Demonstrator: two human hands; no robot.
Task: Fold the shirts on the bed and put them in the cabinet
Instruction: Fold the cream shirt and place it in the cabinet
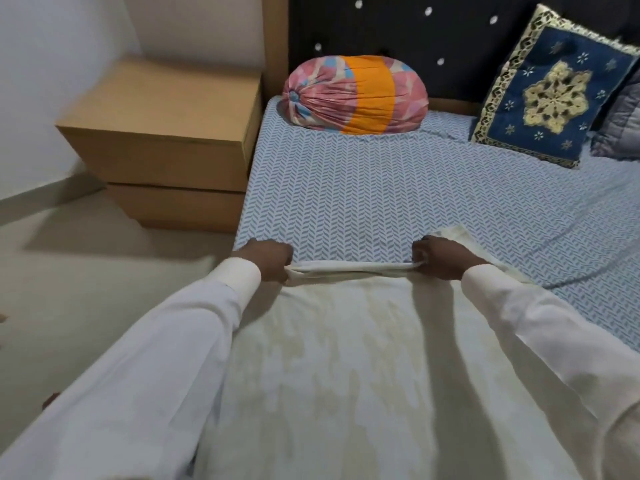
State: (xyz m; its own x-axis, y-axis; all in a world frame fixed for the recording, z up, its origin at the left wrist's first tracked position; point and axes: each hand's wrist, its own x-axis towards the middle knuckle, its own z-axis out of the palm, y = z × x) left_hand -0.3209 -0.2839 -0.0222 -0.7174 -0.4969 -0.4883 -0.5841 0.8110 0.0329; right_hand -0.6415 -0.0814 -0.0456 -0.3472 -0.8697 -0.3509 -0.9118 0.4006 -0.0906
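Note:
A pale cream shirt (332,358) with a faint yellowish pattern lies spread on the bed (346,188), reaching from the near edge toward the middle. Its far edge is bunched into a taut band between my two hands. My left hand (268,259) pinches the left end of that edge. At the right end, my right hand (440,256) pinches the cloth too. A bit of the shirt shows past my right hand. Both my arms are in white sleeves and cover the shirt's sides.
The bed has a blue herringbone sheet. At the dark headboard lie a pink-and-orange bolster (356,93), a blue embroidered cushion (554,91) and a grey pillow (620,123). Two stacked brown boxes (166,133) stand on the floor left of the bed.

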